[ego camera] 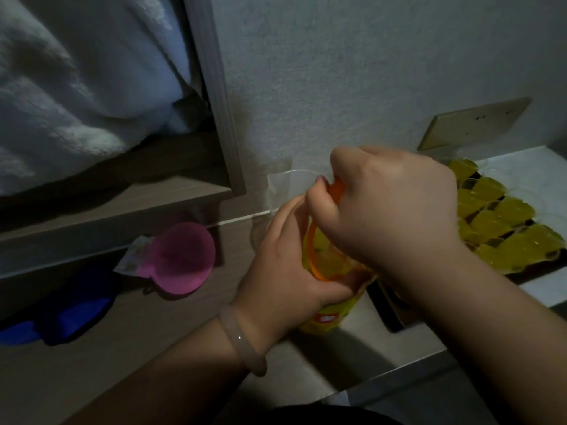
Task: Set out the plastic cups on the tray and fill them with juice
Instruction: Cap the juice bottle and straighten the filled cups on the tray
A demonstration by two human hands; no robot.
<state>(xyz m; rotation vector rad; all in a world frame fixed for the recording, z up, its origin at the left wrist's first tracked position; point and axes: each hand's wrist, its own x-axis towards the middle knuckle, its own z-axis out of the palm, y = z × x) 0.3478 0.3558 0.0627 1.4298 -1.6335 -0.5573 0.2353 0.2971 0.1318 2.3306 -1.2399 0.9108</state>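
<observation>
A: The room is dim; a pale wall [352, 72] is standing behind the hands, and a grey counter [322, 363] is lying under them.

B: What are the hands doing?

A: The left hand [285, 271] is wrapping around the neck of the yellow juice bottle [334, 314], which is standing between both hands. The right hand [389, 207] is curling closed over the top, its fingers pinching the orange cap [336, 190].

B: And the cups?

A: The cups [497, 219], already yellow with juice, are sitting on the dark tray [537, 273], just right of the right hand.

B: How will the bottle handle?

A: I think it is soft plastic, maybe slippery and quite heavy. Holding low on the body seems safer than squeezing the neck.
</observation>
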